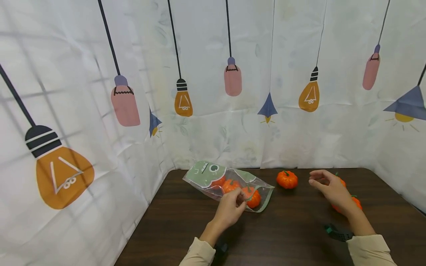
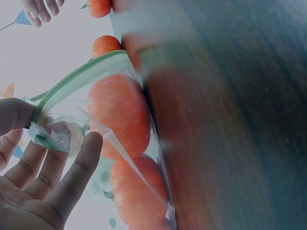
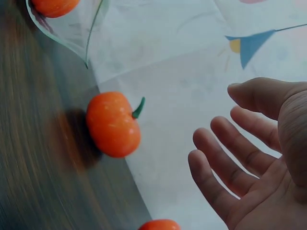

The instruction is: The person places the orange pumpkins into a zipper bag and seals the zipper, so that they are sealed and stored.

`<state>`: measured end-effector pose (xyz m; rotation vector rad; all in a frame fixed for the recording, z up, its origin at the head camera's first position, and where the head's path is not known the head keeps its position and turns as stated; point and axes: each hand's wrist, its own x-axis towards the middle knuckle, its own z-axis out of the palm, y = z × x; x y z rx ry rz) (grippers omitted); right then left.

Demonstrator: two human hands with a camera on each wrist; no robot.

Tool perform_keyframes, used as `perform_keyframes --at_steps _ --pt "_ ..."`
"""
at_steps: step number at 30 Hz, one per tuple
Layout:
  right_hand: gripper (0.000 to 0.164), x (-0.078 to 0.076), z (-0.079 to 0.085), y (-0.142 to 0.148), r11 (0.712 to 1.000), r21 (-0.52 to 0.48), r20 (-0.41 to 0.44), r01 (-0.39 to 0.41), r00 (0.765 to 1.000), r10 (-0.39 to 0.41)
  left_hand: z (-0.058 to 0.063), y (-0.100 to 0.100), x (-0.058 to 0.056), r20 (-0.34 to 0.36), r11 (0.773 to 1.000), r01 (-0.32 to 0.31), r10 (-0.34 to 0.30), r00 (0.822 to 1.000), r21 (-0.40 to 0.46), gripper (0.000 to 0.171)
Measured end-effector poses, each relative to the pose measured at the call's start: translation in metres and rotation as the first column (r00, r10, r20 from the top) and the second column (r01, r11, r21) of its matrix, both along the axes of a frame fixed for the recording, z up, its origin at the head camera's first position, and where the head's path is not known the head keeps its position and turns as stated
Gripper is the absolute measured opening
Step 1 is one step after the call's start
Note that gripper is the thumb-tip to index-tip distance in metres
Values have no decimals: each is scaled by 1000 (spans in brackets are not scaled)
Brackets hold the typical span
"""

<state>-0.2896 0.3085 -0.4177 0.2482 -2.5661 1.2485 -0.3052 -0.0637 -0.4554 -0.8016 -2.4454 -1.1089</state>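
- Lying at the left rear of the dark brown wood-grained table (image 1: 293,218): a clear plastic zip bag (image 1: 203,175), printed with a pale green cartoon face, edged in green along the mouth.
- Inside the bag, seen through the film: at least three glossy orange pumpkins with green stems (image 1: 231,185), close together in a row.
- At the bag's mouth, left hand (image 1: 229,208): thumb and fingers pinching a corner of the green-edged rim, with the mouth turned toward the right.
- Raised above the table's right part, right hand (image 1: 331,188): fingers spread slightly and loosely bent, holding nothing.
- Near the bag's right side, on the table and apart from both hands: a single ribbed orange pumpkin with a green stem (image 1: 287,179).
- Farther right, partly hidden behind the right hand and forearm: two more orange pumpkins (image 1: 357,202).
- On both arms: cream sleeves (image 1: 369,247); at the right wrist, a black band with a green part (image 1: 337,233).
- Behind and at the sides: white cloth curtains (image 1: 206,140) printed with orange bulbs, pink lamps and blue shades on dark cords.
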Motion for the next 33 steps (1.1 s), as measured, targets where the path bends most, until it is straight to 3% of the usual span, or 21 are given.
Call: perform_keyframes --at_steps 5,12,22,33 --pt "43 8 -4 10 996 54 -71 77 995 -73 -2 2 0 6 1000 2 -2 1000 -7 13" --pt "45 15 -15 32 980 125 -99 155 985 -143 0 3 -1 12 1000 -6 6 1000 -8 13" --pt "55 30 -29 71 972 111 -46 205 978 -201 3 1 -1 12 1000 -7 7 1000 -11 15" --pt "66 30 -43 93 959 114 -26 259 966 -258 0 0 -1 13 1000 -16 16 1000 -15 15"
